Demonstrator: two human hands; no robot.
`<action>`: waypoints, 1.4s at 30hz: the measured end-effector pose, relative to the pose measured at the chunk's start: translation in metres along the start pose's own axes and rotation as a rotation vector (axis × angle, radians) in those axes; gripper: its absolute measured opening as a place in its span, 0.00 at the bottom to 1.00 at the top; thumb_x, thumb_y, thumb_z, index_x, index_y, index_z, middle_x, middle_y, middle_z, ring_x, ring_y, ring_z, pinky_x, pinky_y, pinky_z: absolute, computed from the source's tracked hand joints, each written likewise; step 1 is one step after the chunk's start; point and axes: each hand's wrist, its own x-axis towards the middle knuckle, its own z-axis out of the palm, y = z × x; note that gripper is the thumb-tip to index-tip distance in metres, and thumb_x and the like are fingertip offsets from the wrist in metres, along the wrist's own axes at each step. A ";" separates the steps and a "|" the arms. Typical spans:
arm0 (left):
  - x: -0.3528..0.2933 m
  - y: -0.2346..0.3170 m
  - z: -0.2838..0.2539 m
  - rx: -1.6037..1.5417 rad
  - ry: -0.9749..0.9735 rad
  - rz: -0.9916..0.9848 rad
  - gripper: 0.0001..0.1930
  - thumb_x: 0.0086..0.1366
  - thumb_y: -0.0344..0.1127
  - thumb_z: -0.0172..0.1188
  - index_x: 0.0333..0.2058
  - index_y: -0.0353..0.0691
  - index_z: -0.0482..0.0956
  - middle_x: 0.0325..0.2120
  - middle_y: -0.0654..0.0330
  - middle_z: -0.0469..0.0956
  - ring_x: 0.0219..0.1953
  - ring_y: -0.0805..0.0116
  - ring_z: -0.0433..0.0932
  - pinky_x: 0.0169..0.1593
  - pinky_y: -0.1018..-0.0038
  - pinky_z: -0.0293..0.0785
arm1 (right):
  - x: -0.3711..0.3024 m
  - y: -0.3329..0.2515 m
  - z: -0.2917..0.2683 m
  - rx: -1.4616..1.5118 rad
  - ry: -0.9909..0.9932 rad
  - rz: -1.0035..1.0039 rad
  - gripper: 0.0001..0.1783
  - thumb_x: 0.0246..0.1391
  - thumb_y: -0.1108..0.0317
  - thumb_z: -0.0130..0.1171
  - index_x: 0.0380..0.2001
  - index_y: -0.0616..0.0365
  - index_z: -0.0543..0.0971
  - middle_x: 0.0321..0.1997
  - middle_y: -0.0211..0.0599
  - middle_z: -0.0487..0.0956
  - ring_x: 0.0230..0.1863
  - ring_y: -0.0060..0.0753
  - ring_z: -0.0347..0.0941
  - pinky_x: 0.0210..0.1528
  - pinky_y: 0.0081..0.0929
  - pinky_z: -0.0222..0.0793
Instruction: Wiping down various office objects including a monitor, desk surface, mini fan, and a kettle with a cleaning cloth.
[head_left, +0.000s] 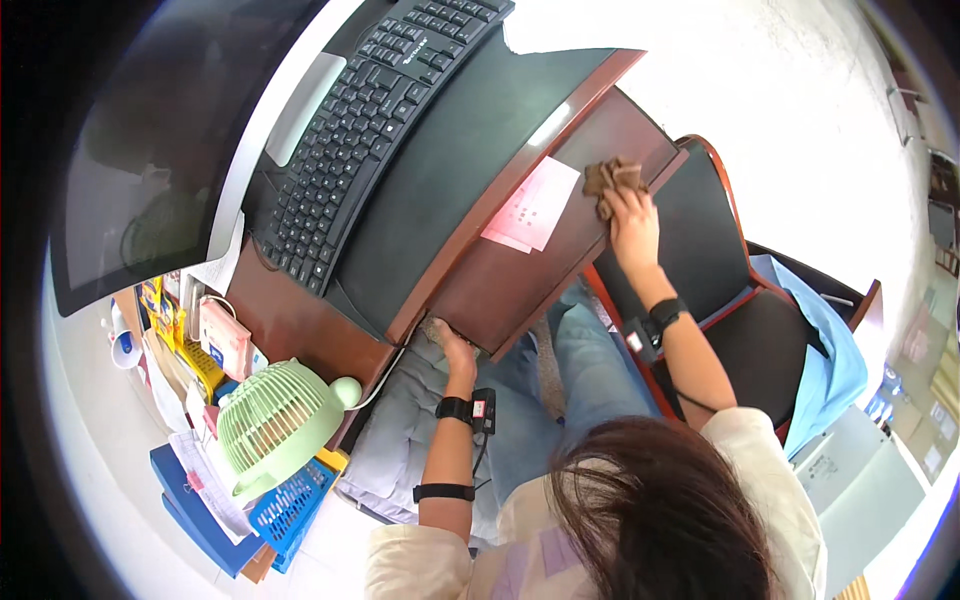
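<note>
A reddish-brown pull-out tray [470, 285] extends from under the desk's front edge. My right hand [634, 228] presses a crumpled brown cloth [615, 178] onto the tray's far right part, fingers bunched over it. Beside the cloth, pink and white paper slips [535, 208] lie flat on the tray. At the tray's near left end is my left hand [456, 350], its fingers bent against the edge and partly in shadow. Each wrist wears a black strap with a small device.
Above the tray, a black keyboard [350, 150] rests on a dark desk mat [450, 160] before a monitor [150, 150]. A green fan [285, 425] and a blue basket [290, 515] are at the left. To the right stands a black-seated chair [755, 340] with blue fabric [825, 350].
</note>
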 end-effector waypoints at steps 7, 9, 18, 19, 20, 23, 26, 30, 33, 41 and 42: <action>-0.008 0.002 -0.012 0.042 -0.040 -0.179 0.33 0.63 0.60 0.38 0.59 0.44 0.54 0.57 0.55 0.57 0.57 0.60 0.58 0.57 0.64 0.54 | -0.086 -0.095 0.004 0.209 -0.359 -0.167 0.14 0.40 0.71 0.51 0.35 0.51 0.75 0.38 0.32 0.71 0.38 0.38 0.64 0.39 0.32 0.61; -0.006 0.006 -0.011 0.075 -0.034 -0.191 0.32 0.63 0.60 0.39 0.58 0.44 0.55 0.55 0.54 0.59 0.55 0.59 0.60 0.56 0.64 0.57 | -0.120 -0.124 0.022 0.168 -0.355 -0.338 0.13 0.40 0.69 0.52 0.34 0.52 0.75 0.36 0.32 0.70 0.38 0.37 0.63 0.40 0.32 0.61; -0.015 0.022 -0.050 0.165 -0.371 -0.188 0.35 0.63 0.57 0.42 0.60 0.37 0.49 0.54 0.49 0.60 0.52 0.57 0.65 0.54 0.63 0.62 | -0.067 -0.185 0.066 0.123 -0.322 -0.513 0.17 0.38 0.75 0.53 0.37 0.59 0.72 0.45 0.51 0.66 0.47 0.60 0.59 0.52 0.46 0.57; -0.019 0.021 -0.028 0.176 -0.395 -0.166 0.35 0.63 0.57 0.43 0.60 0.37 0.50 0.54 0.49 0.61 0.52 0.56 0.66 0.53 0.62 0.63 | -0.043 -0.174 0.081 0.178 -0.135 -0.357 0.14 0.41 0.75 0.52 0.36 0.59 0.73 0.45 0.53 0.67 0.47 0.60 0.59 0.52 0.48 0.56; -0.022 0.017 -0.019 0.187 -0.395 -0.153 0.35 0.63 0.56 0.43 0.60 0.37 0.50 0.53 0.49 0.62 0.51 0.56 0.67 0.53 0.62 0.64 | -0.033 -0.170 0.091 0.166 -0.156 -0.383 0.14 0.41 0.75 0.52 0.36 0.59 0.73 0.45 0.53 0.67 0.47 0.60 0.59 0.52 0.48 0.56; -0.018 0.001 -0.031 -0.051 -0.375 -0.188 0.35 0.63 0.58 0.41 0.60 0.39 0.50 0.55 0.49 0.59 0.54 0.53 0.62 0.53 0.58 0.63 | -0.047 -0.192 0.083 0.087 -0.268 -0.671 0.15 0.42 0.74 0.54 0.39 0.58 0.74 0.45 0.45 0.69 0.47 0.54 0.61 0.50 0.46 0.56; -0.014 -0.005 -0.043 -0.275 -0.323 -0.272 0.37 0.61 0.62 0.39 0.60 0.40 0.50 0.55 0.47 0.58 0.56 0.51 0.58 0.54 0.54 0.61 | -0.104 -0.182 0.047 0.322 -0.572 -0.882 0.18 0.41 0.75 0.51 0.40 0.55 0.74 0.44 0.40 0.71 0.43 0.46 0.63 0.48 0.38 0.59; -0.008 -0.011 -0.039 -0.186 -0.337 -0.240 0.41 0.56 0.69 0.41 0.57 0.42 0.57 0.51 0.49 0.63 0.49 0.48 0.65 0.50 0.54 0.64 | -0.095 -0.103 0.001 -0.029 -0.522 -0.705 0.20 0.37 0.78 0.52 0.40 0.56 0.73 0.43 0.41 0.70 0.43 0.47 0.64 0.45 0.39 0.61; -0.024 -0.008 -0.027 0.037 -0.372 -0.070 0.39 0.55 0.68 0.43 0.56 0.42 0.59 0.50 0.48 0.64 0.49 0.50 0.67 0.48 0.54 0.65 | -0.066 -0.042 -0.018 0.015 -0.096 -0.215 0.20 0.36 0.80 0.50 0.39 0.61 0.72 0.40 0.45 0.70 0.40 0.51 0.66 0.44 0.40 0.62; -0.032 -0.040 -0.023 -0.262 -0.520 -0.383 0.46 0.54 0.69 0.44 0.57 0.33 0.51 0.52 0.39 0.60 0.48 0.50 0.71 0.50 0.63 0.69 | -0.113 -0.077 -0.002 0.187 -0.118 -0.275 0.19 0.37 0.79 0.51 0.39 0.61 0.72 0.41 0.45 0.71 0.46 0.47 0.63 0.50 0.39 0.57; -0.029 -0.039 -0.021 -0.231 -0.433 -0.409 0.46 0.53 0.69 0.44 0.56 0.32 0.54 0.51 0.40 0.62 0.47 0.51 0.72 0.50 0.64 0.69 | -0.121 -0.098 0.002 0.251 -0.341 -0.347 0.17 0.39 0.78 0.51 0.38 0.60 0.73 0.41 0.43 0.72 0.45 0.47 0.64 0.50 0.39 0.58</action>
